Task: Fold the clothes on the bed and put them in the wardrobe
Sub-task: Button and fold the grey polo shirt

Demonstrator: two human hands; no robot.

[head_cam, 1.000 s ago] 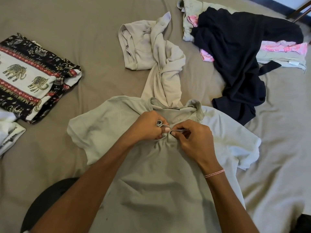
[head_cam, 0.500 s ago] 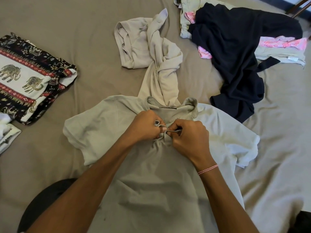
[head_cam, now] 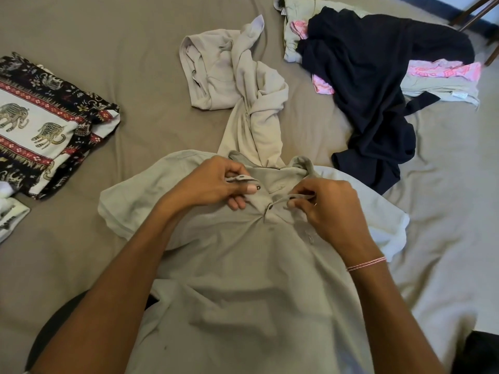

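A pale grey polo shirt [head_cam: 243, 265] lies front-up on the bed, collar away from me. My left hand [head_cam: 216, 182] pinches the left edge of its button placket, thumb next to a dark button. My right hand [head_cam: 326, 209] pinches the right placket edge near the collar. The two edges are held apart, and a second button shows between them. A crumpled beige garment [head_cam: 243, 87] lies just beyond the collar. A black garment [head_cam: 372, 85] is heaped at the upper right over pink and pale pieces [head_cam: 445, 71].
A folded elephant-print cloth [head_cam: 46, 125] sits at the left on the brown bed sheet [head_cam: 108, 36], with a white folded item [head_cam: 10, 217] below it. A chair leg [head_cam: 475, 12] shows at the top right corner. A dark rounded object [head_cam: 54, 336] lies under my left forearm.
My hands were close together at the placket; now they have drawn apart, left hand up and left, right hand to the right, spreading the placket open.
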